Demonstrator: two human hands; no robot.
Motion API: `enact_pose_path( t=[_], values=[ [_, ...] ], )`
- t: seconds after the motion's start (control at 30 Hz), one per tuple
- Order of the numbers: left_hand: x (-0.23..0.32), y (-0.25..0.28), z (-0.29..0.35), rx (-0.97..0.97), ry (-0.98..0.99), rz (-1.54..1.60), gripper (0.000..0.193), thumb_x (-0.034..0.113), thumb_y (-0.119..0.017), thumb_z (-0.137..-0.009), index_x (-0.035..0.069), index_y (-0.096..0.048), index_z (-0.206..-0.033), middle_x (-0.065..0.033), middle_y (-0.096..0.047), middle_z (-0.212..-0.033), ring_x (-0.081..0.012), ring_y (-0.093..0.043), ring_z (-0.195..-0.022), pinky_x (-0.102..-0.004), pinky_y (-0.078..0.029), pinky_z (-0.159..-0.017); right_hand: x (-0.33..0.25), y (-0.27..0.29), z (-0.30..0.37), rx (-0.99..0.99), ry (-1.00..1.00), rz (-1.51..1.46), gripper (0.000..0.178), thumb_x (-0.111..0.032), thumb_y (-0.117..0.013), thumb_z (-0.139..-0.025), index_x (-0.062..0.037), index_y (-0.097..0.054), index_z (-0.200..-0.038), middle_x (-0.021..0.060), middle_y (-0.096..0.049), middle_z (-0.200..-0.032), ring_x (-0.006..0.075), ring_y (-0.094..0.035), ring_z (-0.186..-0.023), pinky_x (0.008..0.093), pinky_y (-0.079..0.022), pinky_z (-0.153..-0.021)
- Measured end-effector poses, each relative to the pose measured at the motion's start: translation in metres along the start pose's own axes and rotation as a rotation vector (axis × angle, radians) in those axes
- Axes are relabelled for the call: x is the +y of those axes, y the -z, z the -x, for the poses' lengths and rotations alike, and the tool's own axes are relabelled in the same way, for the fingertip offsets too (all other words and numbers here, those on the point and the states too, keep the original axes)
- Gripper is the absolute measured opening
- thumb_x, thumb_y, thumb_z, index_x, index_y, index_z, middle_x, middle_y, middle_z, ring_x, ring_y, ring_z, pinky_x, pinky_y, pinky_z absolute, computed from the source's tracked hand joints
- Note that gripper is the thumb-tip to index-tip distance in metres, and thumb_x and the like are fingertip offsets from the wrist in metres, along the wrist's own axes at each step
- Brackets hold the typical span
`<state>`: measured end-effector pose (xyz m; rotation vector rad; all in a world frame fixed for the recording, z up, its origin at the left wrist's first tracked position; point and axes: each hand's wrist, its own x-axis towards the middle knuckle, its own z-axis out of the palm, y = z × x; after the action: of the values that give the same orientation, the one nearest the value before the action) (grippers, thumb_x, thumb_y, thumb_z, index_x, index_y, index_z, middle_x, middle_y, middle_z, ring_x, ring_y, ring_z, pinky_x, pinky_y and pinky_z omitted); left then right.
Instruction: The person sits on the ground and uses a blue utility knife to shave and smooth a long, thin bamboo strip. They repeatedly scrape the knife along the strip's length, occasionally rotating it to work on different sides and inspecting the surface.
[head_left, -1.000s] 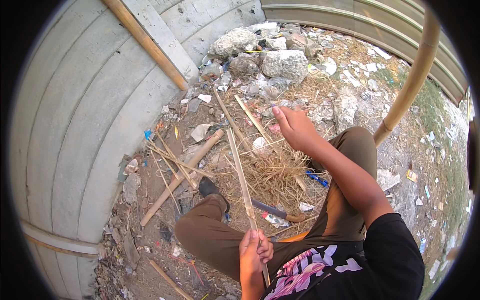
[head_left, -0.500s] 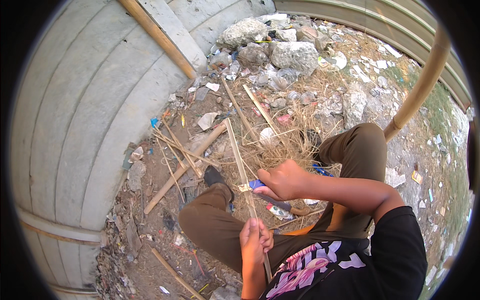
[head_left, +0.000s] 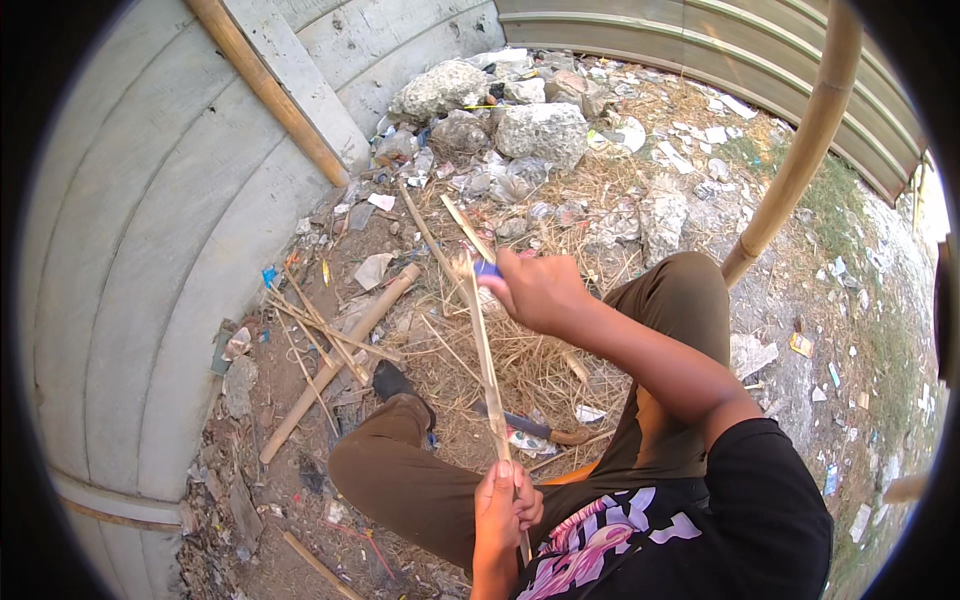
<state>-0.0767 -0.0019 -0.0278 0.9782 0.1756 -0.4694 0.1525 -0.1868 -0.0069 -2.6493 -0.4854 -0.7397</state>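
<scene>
My left hand [head_left: 507, 505] is closed around the lower part of a long, pale bamboo strip [head_left: 484, 360], near my lap. The strip slants up and away from me, and its far end looks frayed. At that far end my right hand [head_left: 540, 288] grips a blue-handled knife [head_left: 486, 268], pressed against the strip. Its blade is mostly hidden by the fingers and the strip. Below my right forearm, a dark blade with a wooden handle [head_left: 545, 430] lies on the ground between my legs.
A bamboo pole [head_left: 340, 362] and thin strips [head_left: 325, 328] lie to the left. Dry shavings [head_left: 545, 350] cover the ground ahead. Rocks [head_left: 540, 135] and litter sit farther back. A concrete wall [head_left: 150, 250] stands left, and an upright bamboo post [head_left: 800, 160] rises at the right.
My right hand has slid the knife away from me along the strip, from its middle to its far end. The left hand keeps its hold. The whole view has shifted slightly.
</scene>
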Motion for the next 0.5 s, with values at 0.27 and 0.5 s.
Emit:
enact_pose_path(
  t=[0.27, 0.5],
  values=[
    [0.003, 0.000, -0.006, 0.061, 0.009, -0.085, 0.046, 0.043, -0.033, -0.109, 0.001, -0.051, -0.110, 0.0014, -0.034, -0.064, -0.0070, -0.032, -0.051, -0.0238, -0.029, -0.045, 0.046, 0.024, -0.020, -0.008, -0.379, -0.430, 0.056, -0.045, -0.029, -0.107, -0.0014, -0.059, -0.090, 0.0256, -0.064, -0.076, 0.0457, -0.064, -0.077, 0.0547, -0.048, -0.070],
    [0.001, 0.020, -0.015, 0.086, 0.029, 0.193, 0.033, 0.035, -0.039, -0.109, 0.004, -0.052, -0.107, 0.0024, -0.038, -0.076, -0.0069, -0.036, -0.060, -0.0234, -0.033, -0.053, -0.023, 0.012, 0.029, -0.410, 0.089, -0.394, 0.049, -0.048, -0.039, -0.105, -0.0044, -0.058, -0.093, 0.0177, -0.059, -0.060, 0.0414, -0.061, -0.058, 0.0515, -0.047, -0.057]
  ],
)
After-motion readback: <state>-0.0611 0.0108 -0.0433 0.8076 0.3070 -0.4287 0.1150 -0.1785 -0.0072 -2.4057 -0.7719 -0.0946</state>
